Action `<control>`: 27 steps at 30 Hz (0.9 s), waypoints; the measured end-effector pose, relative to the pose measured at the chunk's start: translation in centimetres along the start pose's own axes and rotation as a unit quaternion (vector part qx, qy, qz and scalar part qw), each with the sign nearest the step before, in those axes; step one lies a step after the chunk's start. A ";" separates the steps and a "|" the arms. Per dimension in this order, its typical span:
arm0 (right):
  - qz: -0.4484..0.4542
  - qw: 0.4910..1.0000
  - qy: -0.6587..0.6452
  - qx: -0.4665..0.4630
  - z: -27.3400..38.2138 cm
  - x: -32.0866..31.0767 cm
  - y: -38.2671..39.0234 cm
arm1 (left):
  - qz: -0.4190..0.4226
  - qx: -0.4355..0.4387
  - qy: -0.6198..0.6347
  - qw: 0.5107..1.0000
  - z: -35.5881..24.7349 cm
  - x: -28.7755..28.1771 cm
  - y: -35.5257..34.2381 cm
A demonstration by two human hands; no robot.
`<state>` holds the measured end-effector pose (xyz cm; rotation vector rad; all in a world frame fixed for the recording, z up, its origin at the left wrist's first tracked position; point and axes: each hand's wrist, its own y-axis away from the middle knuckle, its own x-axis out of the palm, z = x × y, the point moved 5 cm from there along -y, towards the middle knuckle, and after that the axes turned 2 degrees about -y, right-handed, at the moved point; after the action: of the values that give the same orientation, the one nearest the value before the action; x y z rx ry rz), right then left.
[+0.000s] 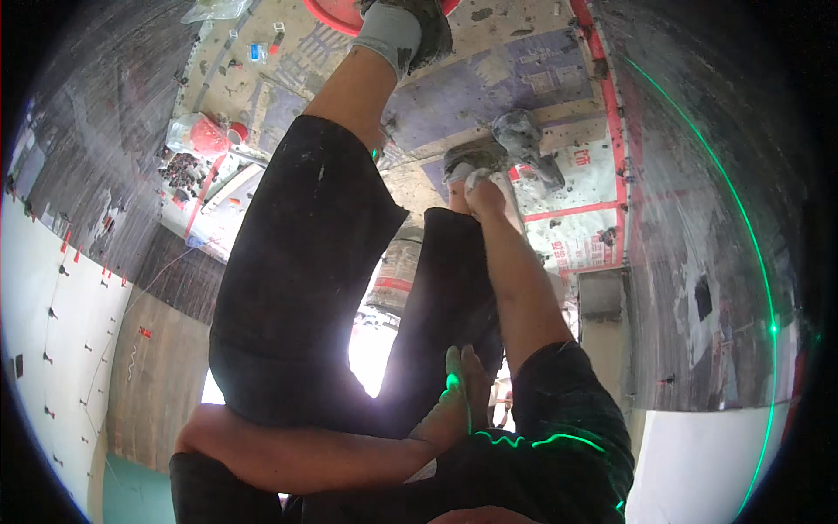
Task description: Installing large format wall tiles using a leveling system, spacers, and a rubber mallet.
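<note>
My right arm reaches forward to my right ankle. There my right hand (486, 197) is closed around a small white crumpled cloth (476, 179), beside the muddy dark shoe (476, 155) on my right foot. My left forearm lies across my lap below the dark shorts (297, 271). The fingers of my left hand (447, 409) stretch forward against the right thigh, holding nothing that I can see, with a green laser glow on them. My left foot, in a grey sock (388, 37) and a dirty shoe (429, 35), is raised at the top against something round and red (334, 12).
Printed protective sheeting (410, 122) with red tape covers the floor. A greyish plastic-like bundle (518, 135) lies beyond my right foot. At left are a clear bag with red contents (207, 135) and dark small pieces (183, 175). A bucket (397, 271) stands between my legs. Streaky grey wall tiles (698, 218) carry a green laser line.
</note>
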<state>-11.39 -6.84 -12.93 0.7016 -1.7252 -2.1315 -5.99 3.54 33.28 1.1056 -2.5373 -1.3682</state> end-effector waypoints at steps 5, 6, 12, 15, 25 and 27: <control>0.022 0.969 -0.214 -0.120 -1.5 5.0 -7.4 | -0.080 0.025 -0.046 0.995 -0.2 -1.9 -2.6; -0.019 0.919 -0.394 -0.015 0.3 5.7 -7.4 | -0.081 0.017 -0.059 0.995 0.4 -1.3 -3.6; -0.136 0.886 -0.434 -0.095 5.5 -2.7 -3.4 | -0.050 0.038 -0.095 0.993 -2.0 -0.7 0.1; -0.161 0.863 -0.453 -0.156 -1.6 -8.1 -2.6 | -0.113 0.074 -0.171 0.976 -2.1 -0.5 -1.2; -0.119 0.977 -0.168 0.065 -8.6 5.1 -1.6 | -0.177 -0.029 -0.085 0.980 -0.3 0.4 -1.3; -0.185 0.965 -0.185 0.021 -8.2 5.1 -0.9 | -0.163 -0.010 -0.073 0.984 0.0 1.3 -2.1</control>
<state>-11.04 -16.07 -16.03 0.7199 -1.9553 -2.6252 -5.76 2.01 31.41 1.5260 -2.5134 -1.5978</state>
